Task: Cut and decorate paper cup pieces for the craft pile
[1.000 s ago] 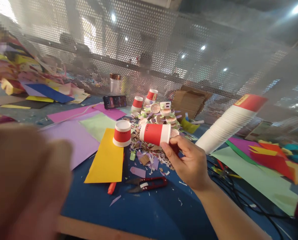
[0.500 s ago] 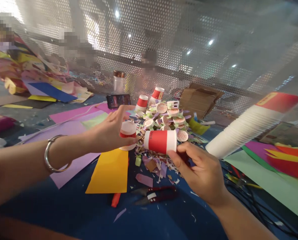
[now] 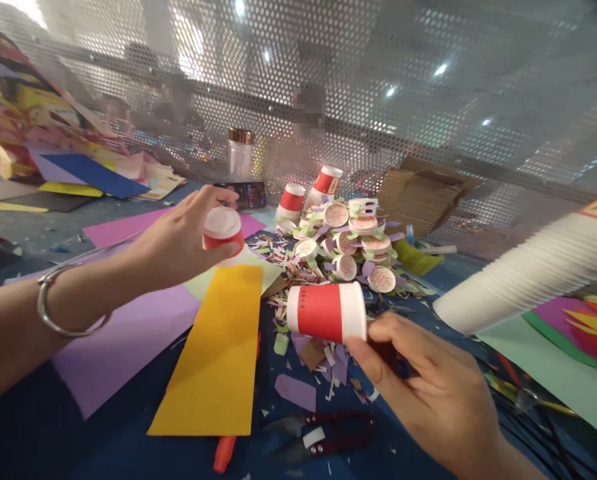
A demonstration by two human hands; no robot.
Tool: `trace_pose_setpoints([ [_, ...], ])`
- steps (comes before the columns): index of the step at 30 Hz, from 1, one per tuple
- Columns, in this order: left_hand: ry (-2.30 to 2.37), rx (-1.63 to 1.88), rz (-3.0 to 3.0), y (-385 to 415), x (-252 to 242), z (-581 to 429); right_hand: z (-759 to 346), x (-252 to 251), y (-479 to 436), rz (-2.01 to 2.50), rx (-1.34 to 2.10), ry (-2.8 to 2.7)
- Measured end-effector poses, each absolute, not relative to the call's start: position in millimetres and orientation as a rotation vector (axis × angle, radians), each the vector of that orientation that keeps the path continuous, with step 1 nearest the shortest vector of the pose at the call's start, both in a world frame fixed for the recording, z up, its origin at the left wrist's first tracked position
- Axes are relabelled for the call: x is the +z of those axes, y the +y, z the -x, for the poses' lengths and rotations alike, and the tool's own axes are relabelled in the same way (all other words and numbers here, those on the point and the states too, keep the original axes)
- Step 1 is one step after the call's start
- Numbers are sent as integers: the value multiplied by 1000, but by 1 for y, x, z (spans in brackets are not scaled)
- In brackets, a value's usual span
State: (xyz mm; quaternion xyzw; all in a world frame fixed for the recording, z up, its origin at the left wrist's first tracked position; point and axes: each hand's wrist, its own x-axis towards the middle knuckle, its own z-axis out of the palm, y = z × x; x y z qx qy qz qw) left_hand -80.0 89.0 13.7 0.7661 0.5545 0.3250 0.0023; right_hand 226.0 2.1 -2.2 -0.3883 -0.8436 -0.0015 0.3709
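My right hand (image 3: 423, 383) pinches the rim of a red and white paper cup (image 3: 323, 311), which lies sideways in the air with its base to the left. A second paper cup (image 3: 223, 233) is in my left hand (image 3: 178, 233), with thumb and fingers around it. Beyond the right cup rises a heap of cut cup pieces (image 3: 345, 241) with white round bottoms and green and purple paper strips. Two more red and white cups, an upright one (image 3: 291, 201) and a tilted one (image 3: 325, 183), stand behind the heap.
A long stack of nested paper cups (image 3: 523, 267) leans at the right. Yellow paper (image 3: 218, 373), purple paper (image 3: 128, 353), small scissors (image 3: 328, 433) and a red pen (image 3: 224, 453) lie in front. Behind are a phone (image 3: 251, 195), a jar (image 3: 241, 153) and a cardboard box (image 3: 423, 197).
My left hand has moved left with its cup, away from the right one. My right hand and its cup sit slightly lower and nearer. The view has shifted a little.
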Motion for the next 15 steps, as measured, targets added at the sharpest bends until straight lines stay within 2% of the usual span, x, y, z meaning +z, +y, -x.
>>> trace_pose_setpoints([
  [3,1825,804,-2443,110,2,97,-226,-1,1,1002,4,-2175],
  [8,1908,801,-2424,120,-3,105,-226,0,1,1009,-26,-2183],
  [10,1921,929,-2495,107,4,96,-226,-1,2,1015,-38,-2185],
  [11,1872,1111,-2550,97,8,90,-227,-2,2,1018,-39,-2187],
  [13,1606,1250,-2685,73,15,75,-227,-3,1,1015,-33,-2190],
  [15,1320,1193,-2715,51,17,61,-228,-3,-1,1018,-16,-2210],
])
